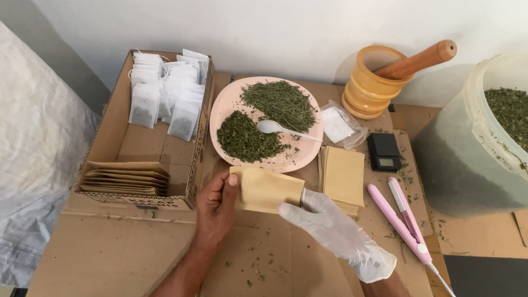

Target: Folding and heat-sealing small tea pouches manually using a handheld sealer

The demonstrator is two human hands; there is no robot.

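A tan paper pouch is held flat between both hands just in front of the pink plate. My bare left hand pinches its left edge with the thumb on top. My right hand, in a white glove, grips its right edge. The plate carries two heaps of dried green herbs and a white plastic spoon. A stack of empty tan pouches lies just right of the held pouch.
An open cardboard box at left holds white filled tea bags and tan pouches. At the back stands a wooden mortar with pestle. At right sit a small black scale, a pink sealing iron and a big tub of herbs.
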